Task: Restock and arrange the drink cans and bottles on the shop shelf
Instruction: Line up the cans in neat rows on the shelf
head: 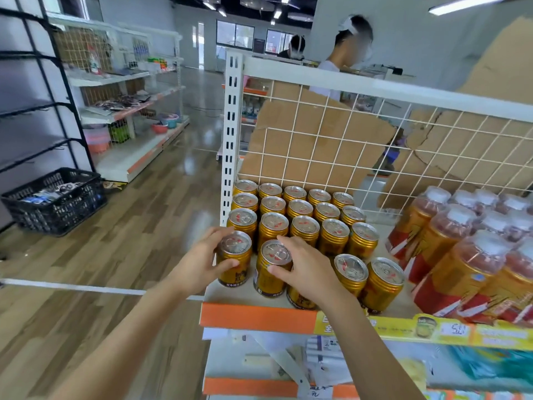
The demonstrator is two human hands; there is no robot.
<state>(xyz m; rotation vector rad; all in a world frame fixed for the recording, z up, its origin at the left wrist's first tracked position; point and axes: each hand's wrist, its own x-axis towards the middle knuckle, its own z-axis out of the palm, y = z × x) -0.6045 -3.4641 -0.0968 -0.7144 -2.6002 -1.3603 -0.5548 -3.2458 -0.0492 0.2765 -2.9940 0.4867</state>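
Note:
Several gold drink cans [302, 215] stand in rows at the left end of the white shop shelf [259, 317]. My left hand [202, 264] grips the front-left gold can [234, 256] at the shelf's corner. Beside it, my right hand [302, 272] wraps around a second gold can [272, 267] in the front row. Two more gold cans [380, 281] stand loose to the right of my right hand. Several gold and red bottles with white caps [461, 255] fill the right part of the shelf.
A white wire grid [375, 145] backed with cardboard closes the shelf's rear. A white slotted post [230, 134] rises at its left end. On the wooden floor to the left sit a black crate [54, 200] and other shelving [127, 111]. Two persons stand behind the shelf.

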